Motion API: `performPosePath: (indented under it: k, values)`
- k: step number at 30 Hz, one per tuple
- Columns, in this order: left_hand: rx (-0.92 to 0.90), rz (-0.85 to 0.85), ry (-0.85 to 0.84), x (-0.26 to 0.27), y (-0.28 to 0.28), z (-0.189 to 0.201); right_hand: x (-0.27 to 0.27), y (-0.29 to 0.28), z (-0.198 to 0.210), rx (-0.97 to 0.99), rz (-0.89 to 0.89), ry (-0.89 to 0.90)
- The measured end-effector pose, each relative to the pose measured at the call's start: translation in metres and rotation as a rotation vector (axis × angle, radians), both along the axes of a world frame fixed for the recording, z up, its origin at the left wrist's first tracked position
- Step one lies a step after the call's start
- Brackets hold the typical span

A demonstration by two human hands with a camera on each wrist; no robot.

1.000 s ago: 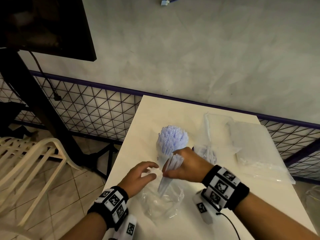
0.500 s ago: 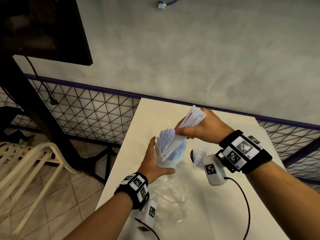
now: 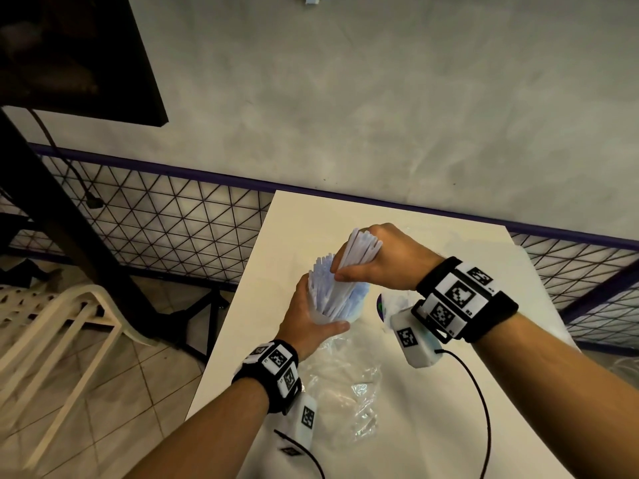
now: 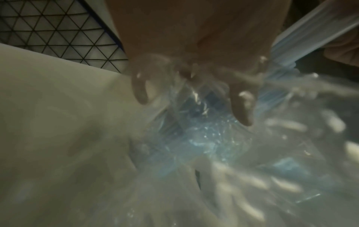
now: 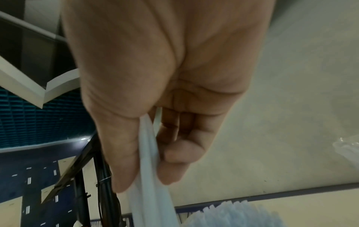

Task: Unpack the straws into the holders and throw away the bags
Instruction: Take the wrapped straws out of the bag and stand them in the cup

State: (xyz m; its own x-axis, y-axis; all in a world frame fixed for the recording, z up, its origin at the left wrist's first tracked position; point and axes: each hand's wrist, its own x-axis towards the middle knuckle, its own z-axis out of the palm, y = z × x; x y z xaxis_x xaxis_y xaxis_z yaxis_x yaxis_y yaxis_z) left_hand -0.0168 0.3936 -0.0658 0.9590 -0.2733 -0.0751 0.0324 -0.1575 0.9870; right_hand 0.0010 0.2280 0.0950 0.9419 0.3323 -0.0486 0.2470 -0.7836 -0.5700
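A clear plastic holder (image 3: 337, 312) full of white wrapped straws (image 3: 321, 274) stands near the table's left side. My left hand (image 3: 307, 316) grips it, thumb on the near side; in the left wrist view its fingers (image 4: 242, 107) show through the clear holder (image 4: 194, 130). My right hand (image 3: 349, 267) pinches a bundle of straws (image 3: 361, 245), tilted, with the lower ends among the straws in the holder. The right wrist view shows thumb and fingers of that hand (image 5: 147, 173) closed on the bundle (image 5: 149, 153).
An empty crumpled clear bag (image 3: 345, 385) lies on the white table (image 3: 449, 426) in front of the holder. A second holder (image 3: 387, 302) is partly hidden behind my right wrist. Left of the table are a mesh fence (image 3: 173, 229) and a white plastic chair (image 3: 69, 323).
My right hand lifted the straw bundle out of the bag and up into the holder. My left hand left the bag and took hold of the holder.
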Motion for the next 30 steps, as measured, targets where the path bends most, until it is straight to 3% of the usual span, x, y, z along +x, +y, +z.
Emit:
performPosePath:
  k: [12, 23, 28, 30]
  values:
    - [0.025, -0.012, 0.010, 0.002, 0.001, 0.006, 0.016, -0.002, 0.023, 0.003, 0.085, 0.045]
    - [0.015, -0.014, -0.002, 0.002, 0.000, 0.006, 0.006, 0.009, -0.040, -0.023, -0.037, 0.128]
    - [0.015, -0.029, 0.010, 0.001, 0.000, 0.008, -0.011, 0.012, -0.035, 0.205, -0.073, -0.175]
    - [0.012, -0.032, 0.009, -0.001, -0.001, 0.011, -0.016, 0.018, -0.037, 0.201, -0.027, -0.338]
